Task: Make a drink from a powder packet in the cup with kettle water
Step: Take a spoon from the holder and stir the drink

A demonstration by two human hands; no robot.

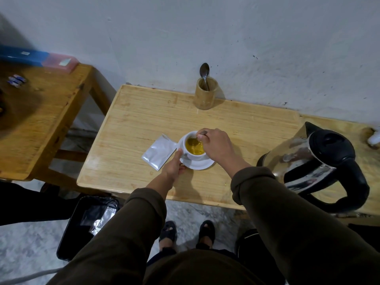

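Observation:
A white cup holding yellow liquid stands on a white saucer near the middle of the light wooden table. My right hand is closed on a metal spoon whose bowl dips into the liquid. My left hand grips the saucer's near-left rim, thumb up by the cup. A silver powder packet lies flat just left of the saucer. The steel kettle with black lid and handle stands at the right.
A bamboo holder with a second spoon stands by the wall. A darker table with a blue and pink box is at the left. A black bin with foil wrappers sits on the floor below.

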